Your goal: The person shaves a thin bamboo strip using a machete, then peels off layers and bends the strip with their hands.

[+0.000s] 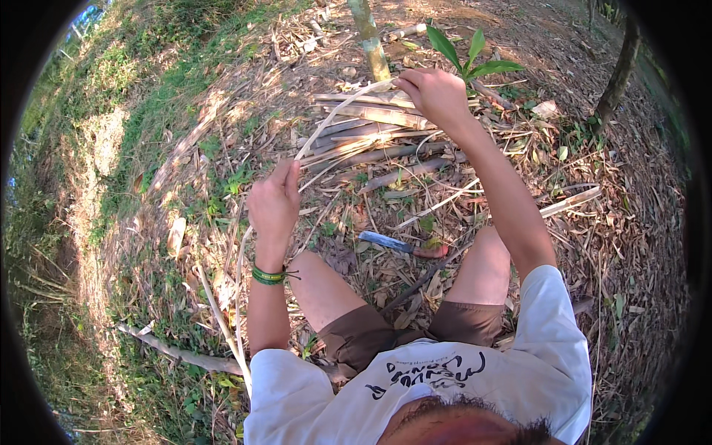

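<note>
A long pale strip (328, 119), apparently split bamboo or cane, bows in an arc between my two hands. My left hand (274, 200), with a green cord bracelet at the wrist, is closed around it at left of centre. Below that hand the strip seems to run on down beside my left forearm. Farther away and to the right, my right hand (437, 96) pinches the strip near its far end, fingers pressed together. On the ground between my knees lies a knife-like tool (400, 245) with a blue part and a reddish end.
A pile of split bamboo pieces (371, 133) lies just beyond my hands. A thin tree trunk (368, 41) and a green leafy plant (475, 59) stand behind it. A branch (182, 354) rests at lower left. Dry leaves cover the ground.
</note>
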Tool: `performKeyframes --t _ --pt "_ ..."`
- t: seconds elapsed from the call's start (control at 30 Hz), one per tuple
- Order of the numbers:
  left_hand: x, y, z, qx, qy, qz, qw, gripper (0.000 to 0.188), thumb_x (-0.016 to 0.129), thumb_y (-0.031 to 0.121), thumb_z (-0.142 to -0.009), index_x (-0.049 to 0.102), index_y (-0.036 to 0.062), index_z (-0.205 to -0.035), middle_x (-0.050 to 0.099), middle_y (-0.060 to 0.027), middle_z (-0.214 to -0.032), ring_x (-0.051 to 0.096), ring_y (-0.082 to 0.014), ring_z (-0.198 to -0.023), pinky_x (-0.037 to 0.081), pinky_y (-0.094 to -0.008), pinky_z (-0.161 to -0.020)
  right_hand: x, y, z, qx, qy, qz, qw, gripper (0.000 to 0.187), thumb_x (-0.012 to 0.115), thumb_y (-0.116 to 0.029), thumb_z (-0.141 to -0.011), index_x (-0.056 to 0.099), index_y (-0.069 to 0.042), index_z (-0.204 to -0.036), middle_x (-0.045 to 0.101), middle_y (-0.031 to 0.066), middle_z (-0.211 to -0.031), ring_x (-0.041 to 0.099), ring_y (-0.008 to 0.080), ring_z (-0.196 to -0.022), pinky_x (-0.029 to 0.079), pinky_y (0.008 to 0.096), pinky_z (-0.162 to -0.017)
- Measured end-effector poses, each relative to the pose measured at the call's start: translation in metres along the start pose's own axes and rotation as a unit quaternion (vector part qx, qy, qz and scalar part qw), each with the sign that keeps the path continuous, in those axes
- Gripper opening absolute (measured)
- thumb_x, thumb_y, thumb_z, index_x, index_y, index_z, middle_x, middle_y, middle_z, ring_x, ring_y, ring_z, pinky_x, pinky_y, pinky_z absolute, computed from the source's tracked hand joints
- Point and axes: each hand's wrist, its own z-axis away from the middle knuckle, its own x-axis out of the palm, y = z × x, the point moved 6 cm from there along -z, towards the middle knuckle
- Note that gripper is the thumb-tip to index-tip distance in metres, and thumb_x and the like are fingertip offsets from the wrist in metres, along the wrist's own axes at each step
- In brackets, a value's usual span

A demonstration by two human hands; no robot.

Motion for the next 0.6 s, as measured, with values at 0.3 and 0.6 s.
performKeyframes --t 0.3,0.6 --pt "0.036 -0.069 -0.022 -0.041 0.077 0.198 0.976 0.02 0.065 0.027 -0.096 0.073 0.0083 -0.099 0.065 -0.0161 -0.064 0.063 -0.0339 -0.055 0.046 -0.0416 -0.052 -0.026 -0.045 0.023 -0.01 -0.025 -0.03 0.999 0.023 0.06 -0.03 -0.096 0.069 -0.012 -0.084 0.07 0.0072 -0.074 0.067 0.0305 -0.062 0.052 0.0431 -0.054" --pt "0.024 0.002 -0.001 0.09 0.118 0.1 0.984 0.02 0.068 0.027 -0.093 0.072 0.0087 -0.087 0.069 -0.0108 -0.072 0.064 -0.0319 -0.058 0.047 -0.0397 -0.051 -0.023 -0.098 0.034 -0.167 0.03 0.007 0.986 0.032 0.065 -0.035 -0.092 0.064 -0.014 -0.117 0.066 0.0054 -0.109 0.062 0.0249 -0.108 0.044 0.0489 -0.1"
